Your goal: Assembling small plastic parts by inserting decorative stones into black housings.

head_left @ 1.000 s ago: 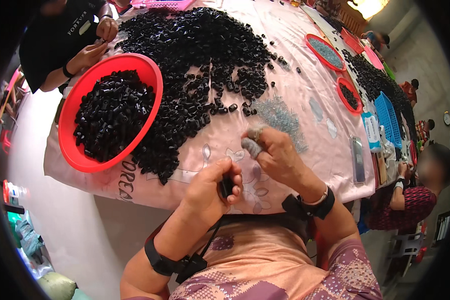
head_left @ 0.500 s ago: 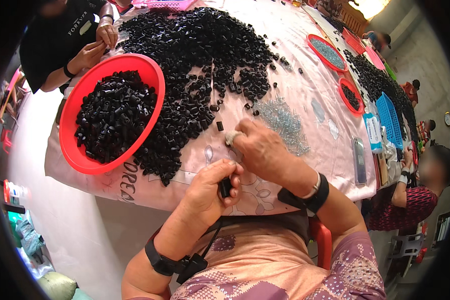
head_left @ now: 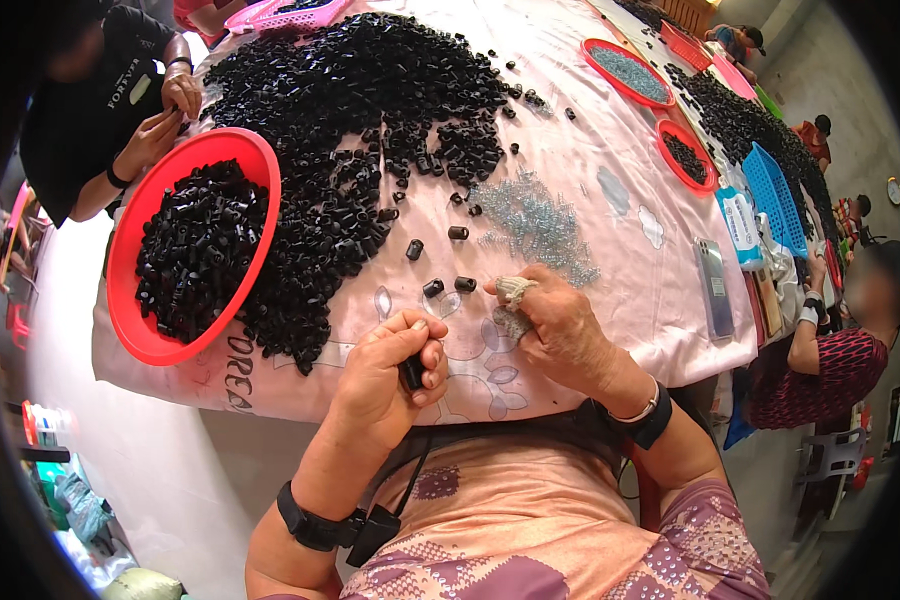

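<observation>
My left hand [head_left: 390, 365] is closed around a small black plastic cylinder [head_left: 412, 372], its end showing between thumb and fingers. To its right, my right hand [head_left: 560, 325] has curled fingers with pale cloth wraps [head_left: 515, 290] on them; whether anything is pinched in it is hidden. Close to its fingertips lies a hollow black cap [head_left: 465, 285], with another black cap [head_left: 432, 288] left of it. Beyond my right hand spreads a pile of thin silvery-blue pieces [head_left: 540, 225], like small springs. A large heap of black caps [head_left: 350, 100] covers the table's far left.
A red basin [head_left: 272, 190] of black caps stands at the left. A person [head_left: 100, 110] handles small pieces behind it. Toward the right are a phone [head_left: 713, 290], a wipes packet [head_left: 740, 225], a blue basket [head_left: 773, 200], red trays [head_left: 660, 95] and another person [head_left: 830, 370].
My right hand has moved right and nearer me, away from my left hand. Several loose caps now show between the hands and the heap. My left hand still grips the black cylinder.
</observation>
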`<action>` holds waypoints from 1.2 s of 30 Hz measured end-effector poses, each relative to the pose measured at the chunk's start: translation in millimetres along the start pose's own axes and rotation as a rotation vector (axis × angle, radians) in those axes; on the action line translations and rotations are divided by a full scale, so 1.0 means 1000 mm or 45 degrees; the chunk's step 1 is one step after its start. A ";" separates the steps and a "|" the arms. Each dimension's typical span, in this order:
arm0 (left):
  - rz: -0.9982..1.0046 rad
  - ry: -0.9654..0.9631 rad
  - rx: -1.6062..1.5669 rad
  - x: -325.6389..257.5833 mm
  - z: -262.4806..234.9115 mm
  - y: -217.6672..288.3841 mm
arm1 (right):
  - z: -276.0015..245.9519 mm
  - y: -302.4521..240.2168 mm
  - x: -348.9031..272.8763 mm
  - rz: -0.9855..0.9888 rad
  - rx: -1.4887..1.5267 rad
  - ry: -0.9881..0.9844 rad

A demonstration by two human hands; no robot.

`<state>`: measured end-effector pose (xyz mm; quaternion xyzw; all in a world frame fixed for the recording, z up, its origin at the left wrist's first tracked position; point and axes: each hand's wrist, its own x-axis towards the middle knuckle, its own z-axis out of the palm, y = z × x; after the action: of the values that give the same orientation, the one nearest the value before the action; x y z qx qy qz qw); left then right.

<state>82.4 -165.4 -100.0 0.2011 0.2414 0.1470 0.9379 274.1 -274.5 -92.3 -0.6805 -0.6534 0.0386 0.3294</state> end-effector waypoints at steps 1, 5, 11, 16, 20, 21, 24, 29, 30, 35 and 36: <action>0.004 0.014 -0.013 0.000 0.001 0.000 | 0.001 -0.001 0.001 0.000 0.000 0.001; 0.005 0.019 -0.006 0.001 0.001 0.000 | 0.003 -0.006 0.004 0.098 -0.045 -0.032; -0.035 0.114 -0.010 -0.001 0.003 0.004 | 0.006 -0.017 0.002 0.005 -0.131 -0.089; -0.059 0.106 -0.079 -0.004 0.005 0.008 | 0.007 -0.013 0.002 0.087 -0.053 -0.116; -0.075 0.037 -0.042 -0.002 0.001 0.005 | 0.006 -0.009 0.017 0.104 -0.061 -0.079; -0.074 0.046 -0.040 -0.002 0.002 0.004 | 0.008 -0.010 0.021 0.070 -0.121 -0.057; -0.066 0.048 0.037 -0.003 0.005 0.002 | 0.012 -0.015 0.031 0.012 -0.171 -0.055; -0.019 0.055 0.080 -0.003 0.005 0.003 | 0.022 -0.007 0.029 0.024 -0.250 -0.085; -0.019 0.056 0.078 -0.003 0.005 0.003 | 0.023 -0.004 0.028 0.022 -0.254 -0.084; 0.058 0.078 0.194 -0.006 0.006 0.004 | 0.020 -0.003 0.012 -0.055 -0.114 0.050; 0.052 0.076 0.196 -0.005 0.008 0.004 | 0.018 -0.003 0.008 -0.026 0.002 0.053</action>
<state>81.4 -166.4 -90.2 0.2729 0.2758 0.1532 0.9088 263.9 -259.8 -102.0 -0.6741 -0.6534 0.0215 0.3437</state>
